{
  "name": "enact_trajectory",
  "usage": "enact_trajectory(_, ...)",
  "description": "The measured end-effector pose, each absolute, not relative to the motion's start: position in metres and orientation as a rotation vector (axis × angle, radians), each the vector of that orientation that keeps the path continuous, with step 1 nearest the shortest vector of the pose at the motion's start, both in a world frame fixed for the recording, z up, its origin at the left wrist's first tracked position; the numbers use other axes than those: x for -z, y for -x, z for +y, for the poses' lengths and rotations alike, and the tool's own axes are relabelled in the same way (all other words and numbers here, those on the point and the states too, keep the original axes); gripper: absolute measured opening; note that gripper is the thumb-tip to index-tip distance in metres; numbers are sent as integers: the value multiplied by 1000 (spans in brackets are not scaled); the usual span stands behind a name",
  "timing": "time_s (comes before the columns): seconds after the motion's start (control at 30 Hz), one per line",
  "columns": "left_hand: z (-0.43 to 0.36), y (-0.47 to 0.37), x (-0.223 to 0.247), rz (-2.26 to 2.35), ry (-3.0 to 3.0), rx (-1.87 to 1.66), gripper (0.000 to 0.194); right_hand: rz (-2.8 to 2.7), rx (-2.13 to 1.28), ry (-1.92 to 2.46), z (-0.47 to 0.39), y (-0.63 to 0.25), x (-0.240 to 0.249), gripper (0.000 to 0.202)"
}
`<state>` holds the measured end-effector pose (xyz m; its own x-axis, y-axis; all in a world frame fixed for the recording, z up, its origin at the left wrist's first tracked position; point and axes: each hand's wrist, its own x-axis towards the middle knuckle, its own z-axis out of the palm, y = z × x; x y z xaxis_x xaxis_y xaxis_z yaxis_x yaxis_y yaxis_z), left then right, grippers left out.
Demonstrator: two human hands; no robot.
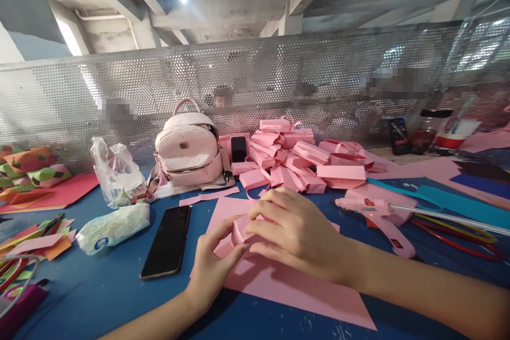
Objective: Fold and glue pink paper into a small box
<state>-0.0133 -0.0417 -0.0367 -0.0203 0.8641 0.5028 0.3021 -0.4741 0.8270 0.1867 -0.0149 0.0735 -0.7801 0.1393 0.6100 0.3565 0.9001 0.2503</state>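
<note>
You are holding a small pink box of folded paper between your two hands, just above the pink sheet near the middle of the desk. Your left hand is pinching the box's left side, its thumb lying along the near edge and its fingers bending over the far one, with only a narrow gap between them. Your right hand is curling half closed over the box's right side, its fingertips pressing on the paper and its palm hiding part of it. Beyond your hands, a heap of pink boxes is covering the far middle of the desk. To its left a pale backpack is standing upright, and left of that a clear plastic bag is sitting behind a tissue pack. A phone is lying between the pack and your left hand. On the right, a pink glue gun is resting on its side beyond your right forearm, while teal paper is spreading farther right. Colored scraps are lying at the left edge, and a perforated screen is standing along the far side.
</note>
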Motion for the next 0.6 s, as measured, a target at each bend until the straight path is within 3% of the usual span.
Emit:
enact_trajectory(0.2, -37, 15, 28, 1182, -1733, -1566, 33, -2398, 231, 578, 1, -209, -80, 33)
enact_trajectory(0.37, -27, 23, 19, 1199, -1614, -1664, 33, -2201, 90, 614, 0, -222, -52, 2)
enact_trajectory(0.43, -24, 23, 17, 1187, -1587, -1673, 32, -2307, -173, 600, -9, -221, -39, 2)
enact_trajectory(0.5, -24, 21, 15, 1170, -1565, -1672, 31, -2339, -520, 756, -17, -215, -28, 17)
enact_trajectory(0.6, -29, 14, 16, 1118, -1535, -1657, 28, -2221, -761, 822, -19, -202, -15, 36)
